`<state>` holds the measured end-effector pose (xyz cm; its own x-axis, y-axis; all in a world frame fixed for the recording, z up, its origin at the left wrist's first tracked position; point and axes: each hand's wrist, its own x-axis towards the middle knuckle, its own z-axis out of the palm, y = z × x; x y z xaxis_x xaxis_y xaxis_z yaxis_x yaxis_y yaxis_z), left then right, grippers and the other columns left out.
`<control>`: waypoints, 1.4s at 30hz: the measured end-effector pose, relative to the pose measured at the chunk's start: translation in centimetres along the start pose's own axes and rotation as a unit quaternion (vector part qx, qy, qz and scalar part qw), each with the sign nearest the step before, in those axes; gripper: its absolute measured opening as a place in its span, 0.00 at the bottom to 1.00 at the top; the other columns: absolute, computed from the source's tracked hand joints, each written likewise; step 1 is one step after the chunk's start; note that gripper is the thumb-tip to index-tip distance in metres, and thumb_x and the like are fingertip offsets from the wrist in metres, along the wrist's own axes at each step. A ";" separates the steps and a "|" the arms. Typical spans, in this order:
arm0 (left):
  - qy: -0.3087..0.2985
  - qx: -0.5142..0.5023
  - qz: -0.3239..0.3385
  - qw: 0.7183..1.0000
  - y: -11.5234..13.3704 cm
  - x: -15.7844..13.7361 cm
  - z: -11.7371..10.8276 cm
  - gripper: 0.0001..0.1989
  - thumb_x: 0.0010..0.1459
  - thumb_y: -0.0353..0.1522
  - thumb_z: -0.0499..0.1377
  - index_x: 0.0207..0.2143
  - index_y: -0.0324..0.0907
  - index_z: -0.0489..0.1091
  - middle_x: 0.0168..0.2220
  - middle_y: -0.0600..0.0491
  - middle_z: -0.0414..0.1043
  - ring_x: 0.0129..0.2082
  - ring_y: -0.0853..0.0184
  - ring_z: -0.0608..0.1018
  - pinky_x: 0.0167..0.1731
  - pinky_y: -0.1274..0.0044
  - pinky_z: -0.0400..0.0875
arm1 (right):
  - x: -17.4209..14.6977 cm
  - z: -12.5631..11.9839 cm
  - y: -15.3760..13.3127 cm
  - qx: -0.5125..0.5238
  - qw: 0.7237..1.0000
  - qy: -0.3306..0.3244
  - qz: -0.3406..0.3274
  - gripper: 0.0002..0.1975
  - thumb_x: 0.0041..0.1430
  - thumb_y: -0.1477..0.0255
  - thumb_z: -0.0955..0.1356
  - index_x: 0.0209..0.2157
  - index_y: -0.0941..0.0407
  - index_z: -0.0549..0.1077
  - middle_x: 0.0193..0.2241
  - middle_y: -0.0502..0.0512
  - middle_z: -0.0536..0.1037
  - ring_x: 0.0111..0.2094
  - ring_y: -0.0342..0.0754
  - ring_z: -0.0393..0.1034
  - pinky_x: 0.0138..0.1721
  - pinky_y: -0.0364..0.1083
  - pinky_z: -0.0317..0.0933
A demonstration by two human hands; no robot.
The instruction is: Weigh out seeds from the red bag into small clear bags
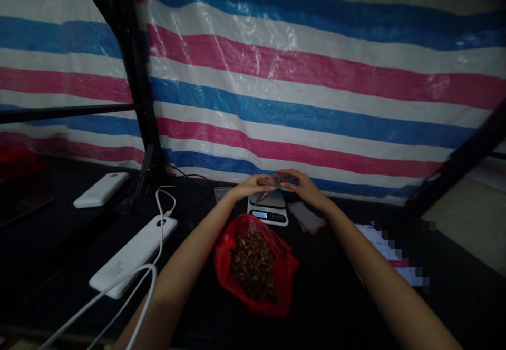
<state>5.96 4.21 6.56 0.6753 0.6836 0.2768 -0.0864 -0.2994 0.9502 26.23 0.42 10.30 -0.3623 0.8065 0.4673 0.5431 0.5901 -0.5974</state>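
Note:
Above a white digital scale (268, 216) with a lit display, my left hand (255, 185) and my right hand (302, 185) both pinch a small clear plastic bag (272, 182). The bag hangs tilted, and something brownish shows in its lower part. Closer to me sits a red plastic bag (224, 265), its mouth spread wide around a heap of small brown dried pieces (254, 265), whose kind I cannot make out. A stack of flat clear bags (306, 217) lies right of the scale, below my right wrist.
On the left are a long white power bank (134, 255) with a white cable (160, 234) and a second white power bank (101, 190). Partly blurred printed paper (389, 255) lies at right. Behind the black table stand a dark metal post (134, 70) and a striped tarp (300, 70).

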 end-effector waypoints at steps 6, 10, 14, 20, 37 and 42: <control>-0.006 -0.010 -0.001 1.000 0.2 -0.2 -0.1 0.28 0.44 0.41 0.65 0.45 0.33 0.68 0.43 0.44 0.72 0.43 0.63 0.74 0.47 0.72 0.63 | 0.6 -1.1 -1.9 -0.176 0.978 -0.051 -0.099 0.18 0.56 0.68 0.66 0.48 0.55 0.70 0.47 0.58 0.73 0.49 0.52 0.66 0.50 0.53 0.57; -0.012 0.027 0.017 0.999 -0.8 0.2 -0.7 0.27 0.45 0.40 0.65 0.46 0.34 0.68 0.45 0.45 0.72 0.44 0.63 0.73 0.48 0.72 0.62 | 0.6 -1.2 -3.1 -0.288 0.944 -0.077 -0.143 0.15 0.57 0.70 0.65 0.48 0.55 0.70 0.47 0.58 0.72 0.49 0.54 0.65 0.48 0.53 0.57; -0.025 0.053 0.018 0.998 -1.4 0.5 -1.2 0.26 0.46 0.39 0.64 0.46 0.35 0.68 0.43 0.46 0.73 0.42 0.64 0.74 0.46 0.72 0.64 | 0.4 -0.9 -3.9 -0.373 0.909 -0.082 -0.170 0.15 0.58 0.74 0.63 0.48 0.54 0.69 0.47 0.59 0.72 0.48 0.55 0.65 0.45 0.53 0.57; -0.036 0.083 0.014 0.996 -1.2 0.4 -0.9 0.28 0.47 0.38 0.64 0.49 0.33 0.66 0.41 0.45 0.73 0.39 0.65 0.74 0.44 0.72 0.66 | -0.4 -1.2 -3.8 -0.369 0.914 -0.053 -0.157 0.15 0.59 0.73 0.62 0.49 0.55 0.67 0.47 0.59 0.72 0.47 0.54 0.66 0.44 0.52 0.57; 0.067 0.404 0.060 0.910 -3.3 -0.3 -0.8 0.30 0.54 0.40 0.58 0.56 0.37 0.58 0.55 0.43 0.63 0.54 0.59 0.66 0.54 0.69 0.58 | -11.2 -5.8 5.5 -0.072 0.982 0.160 0.076 0.21 0.51 0.61 0.69 0.46 0.53 0.71 0.46 0.57 0.73 0.45 0.53 0.69 0.47 0.55 0.62; 0.192 0.458 0.101 0.862 -2.9 -7.2 -0.8 0.16 0.62 0.37 0.47 0.48 0.41 0.66 0.46 0.48 0.69 0.49 0.63 0.69 0.51 0.68 0.61 | -14.6 -6.3 7.9 0.117 0.936 0.295 0.153 0.21 0.49 0.61 0.69 0.45 0.52 0.71 0.45 0.55 0.76 0.48 0.51 0.68 0.52 0.54 0.59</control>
<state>0.76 0.69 1.96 0.4069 0.6727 0.6180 0.5600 -0.7182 0.4130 40.63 -6.94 2.83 0.3013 0.8190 0.4883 0.3478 0.3824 -0.8560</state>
